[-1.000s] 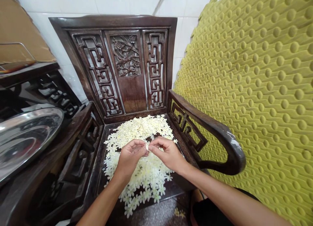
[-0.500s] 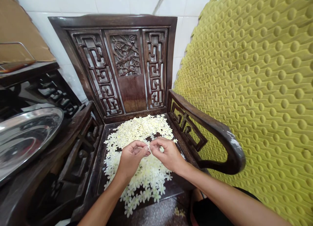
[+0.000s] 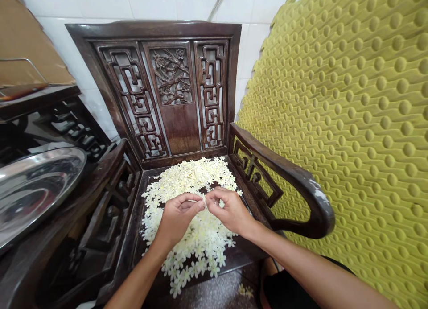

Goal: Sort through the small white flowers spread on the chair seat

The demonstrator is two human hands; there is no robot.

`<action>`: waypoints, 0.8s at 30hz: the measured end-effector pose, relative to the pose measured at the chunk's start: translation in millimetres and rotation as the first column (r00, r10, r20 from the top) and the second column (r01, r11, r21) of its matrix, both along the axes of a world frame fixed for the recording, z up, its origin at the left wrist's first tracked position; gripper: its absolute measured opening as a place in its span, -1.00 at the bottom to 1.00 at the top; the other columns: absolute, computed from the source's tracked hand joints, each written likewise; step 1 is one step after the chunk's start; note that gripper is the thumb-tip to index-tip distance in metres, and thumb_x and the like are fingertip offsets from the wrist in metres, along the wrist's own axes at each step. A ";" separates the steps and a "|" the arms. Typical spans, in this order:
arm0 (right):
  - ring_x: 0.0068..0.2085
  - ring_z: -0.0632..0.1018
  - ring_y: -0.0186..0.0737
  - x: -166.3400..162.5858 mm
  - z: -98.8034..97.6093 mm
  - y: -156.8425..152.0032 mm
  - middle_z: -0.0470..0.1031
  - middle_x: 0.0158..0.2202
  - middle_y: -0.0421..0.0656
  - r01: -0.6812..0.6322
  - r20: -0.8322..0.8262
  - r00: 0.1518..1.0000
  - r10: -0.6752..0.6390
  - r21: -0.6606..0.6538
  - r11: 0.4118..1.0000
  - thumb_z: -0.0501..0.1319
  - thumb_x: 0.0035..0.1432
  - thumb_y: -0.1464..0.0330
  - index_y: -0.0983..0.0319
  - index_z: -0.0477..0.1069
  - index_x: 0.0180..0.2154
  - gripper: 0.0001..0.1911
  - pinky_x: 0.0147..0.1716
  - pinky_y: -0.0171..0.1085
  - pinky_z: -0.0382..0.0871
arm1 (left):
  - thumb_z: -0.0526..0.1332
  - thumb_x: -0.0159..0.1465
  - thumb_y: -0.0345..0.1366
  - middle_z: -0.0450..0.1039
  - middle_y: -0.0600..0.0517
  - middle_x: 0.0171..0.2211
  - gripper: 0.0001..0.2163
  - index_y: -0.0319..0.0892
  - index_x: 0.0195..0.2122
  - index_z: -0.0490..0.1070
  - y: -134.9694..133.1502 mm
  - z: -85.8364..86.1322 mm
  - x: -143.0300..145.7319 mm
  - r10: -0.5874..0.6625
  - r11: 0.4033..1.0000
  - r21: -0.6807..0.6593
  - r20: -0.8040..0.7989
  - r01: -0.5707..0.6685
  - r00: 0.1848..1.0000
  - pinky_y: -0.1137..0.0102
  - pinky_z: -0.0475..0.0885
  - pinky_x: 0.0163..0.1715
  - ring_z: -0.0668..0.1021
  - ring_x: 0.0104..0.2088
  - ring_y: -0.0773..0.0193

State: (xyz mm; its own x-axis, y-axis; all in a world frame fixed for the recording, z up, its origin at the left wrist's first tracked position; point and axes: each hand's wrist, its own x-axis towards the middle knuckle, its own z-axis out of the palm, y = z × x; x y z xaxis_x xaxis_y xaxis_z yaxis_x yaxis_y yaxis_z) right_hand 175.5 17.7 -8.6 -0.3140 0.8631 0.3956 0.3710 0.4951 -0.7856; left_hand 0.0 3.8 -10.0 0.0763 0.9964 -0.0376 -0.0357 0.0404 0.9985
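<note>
Grip: the left hand point(image 3: 176, 217) and right hand point(image 3: 230, 212) hang over the seat, their fingertips closed together from either side on one small pale piece of blossom point(image 3: 203, 200).
Held piece: it sits between the two hands, just above the flowers; it is too small to make out in detail, and which way it points cannot be told.
Flowers: a loose heap of small cream-white star-shaped flowers point(image 3: 190, 228) lies directly beneath both hands, its long axis running from the chair back toward the front of the seat.
Container: the seat of a dark carved wooden armchair point(image 3: 143, 224) carries the heap, which spreads almost across it and spills slightly past the front edge.
Tray: a shallow stainless steel tray point(image 3: 35, 188) sits tilted on dark carved wooden furniture point(image 3: 110, 206) to the left, well apart from the hands, its polished inside catching the light.
Floor: a couple of fallen flowers point(image 3: 245, 291) lie on the speckled floor point(image 3: 207, 295) in front of the chair.
Right side: a yellow-green studded mat point(image 3: 347, 121) stands against the chair's right arm point(image 3: 294, 175).
Behind: white wall tiles point(image 3: 83, 14) rise behind the chair.
</note>
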 end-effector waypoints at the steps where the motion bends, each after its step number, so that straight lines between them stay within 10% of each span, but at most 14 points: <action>1: -0.40 0.42 -0.33 0.0 0.1 0.0 0.40 -0.47 -0.25 -0.003 0.000 1.000 0.003 0.000 1.000 0.19 0.15 0.51 0.24 0.45 -0.41 -0.88 -0.37 -0.36 0.23 | 0.41 0.07 -0.25 0.62 -0.01 -0.40 -0.81 -0.23 -0.33 0.54 0.6 -0.3 -0.7 0.000 1.000 -0.001 0.005 0.000 1.000 0.41 0.51 -0.29 0.62 -0.36 0.25; 24: -0.39 0.41 -0.34 1.6 -0.7 -0.4 0.40 -0.46 -0.26 -0.031 0.000 1.000 0.031 0.012 0.999 0.18 0.15 0.53 0.24 0.44 -0.39 -0.88 -0.36 -0.36 0.23 | 0.30 0.21 -0.18 0.60 -0.02 -0.43 -0.80 -0.23 -0.33 0.57 1.7 0.2 -4.5 -0.069 0.997 0.023 -0.028 0.070 0.997 0.31 0.53 -0.20 0.60 -0.34 0.22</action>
